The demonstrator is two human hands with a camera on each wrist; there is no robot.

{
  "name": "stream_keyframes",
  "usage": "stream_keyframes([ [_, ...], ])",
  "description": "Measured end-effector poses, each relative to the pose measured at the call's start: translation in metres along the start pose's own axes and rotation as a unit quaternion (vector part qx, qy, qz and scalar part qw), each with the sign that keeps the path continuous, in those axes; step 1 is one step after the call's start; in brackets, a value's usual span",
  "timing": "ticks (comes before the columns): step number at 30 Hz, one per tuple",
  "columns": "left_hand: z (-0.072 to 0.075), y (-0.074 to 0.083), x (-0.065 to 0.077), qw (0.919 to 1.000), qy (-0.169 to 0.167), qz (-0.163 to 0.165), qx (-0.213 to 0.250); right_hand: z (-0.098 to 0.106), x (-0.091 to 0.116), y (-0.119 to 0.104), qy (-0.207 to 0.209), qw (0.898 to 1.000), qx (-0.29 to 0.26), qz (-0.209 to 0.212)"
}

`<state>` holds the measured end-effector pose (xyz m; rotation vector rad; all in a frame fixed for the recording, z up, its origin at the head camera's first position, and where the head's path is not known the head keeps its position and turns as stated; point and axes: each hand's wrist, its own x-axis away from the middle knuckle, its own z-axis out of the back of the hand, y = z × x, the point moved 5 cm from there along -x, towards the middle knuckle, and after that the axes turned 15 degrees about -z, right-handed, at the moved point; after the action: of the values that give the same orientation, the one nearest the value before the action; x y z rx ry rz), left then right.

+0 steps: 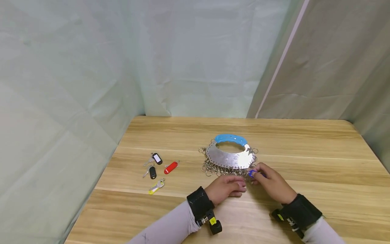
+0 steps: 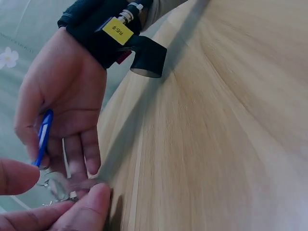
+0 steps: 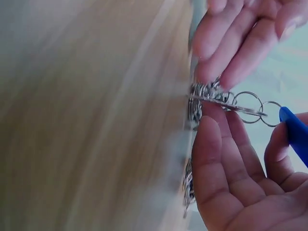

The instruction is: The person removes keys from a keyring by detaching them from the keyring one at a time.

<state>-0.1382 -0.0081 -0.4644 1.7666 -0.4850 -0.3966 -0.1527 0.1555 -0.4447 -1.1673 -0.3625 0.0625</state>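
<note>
A curved metal key holder with a blue handle lies on the table, its lower edge hung with many metal clips and rings. My right hand pinches a blue key tag between thumb and finger at the holder's lower right edge. A small ring on the tag links to a larger ring beside the cluster of clips. From the other side, my left hand reaches in with its fingers fairly straight. Its fingertips touch the clips, and its thumb stands apart from them.
Left of the holder lie two black key tags with keys, a red key tag and a yellow key tag with a key. A pale curtain hangs behind the wooden table.
</note>
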Motion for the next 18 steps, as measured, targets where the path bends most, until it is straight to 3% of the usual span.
stream_keyframes([
  [7, -0.004, 0.001, -0.005, 0.9991, 0.024, -0.002, 0.035, -0.006, 0.004, -0.019, -0.001, 1.000, 0.002, 0.019],
  [11, -0.003, 0.001, -0.007, 0.9985, 0.031, -0.009, 0.043, -0.008, -0.002, -0.007, 0.004, 1.000, -0.002, 0.027],
  [18, 0.000, -0.002, -0.010, 0.9969, 0.055, -0.008, 0.056, -0.015, 0.000, -0.011, 0.022, 0.998, 0.032, 0.046],
])
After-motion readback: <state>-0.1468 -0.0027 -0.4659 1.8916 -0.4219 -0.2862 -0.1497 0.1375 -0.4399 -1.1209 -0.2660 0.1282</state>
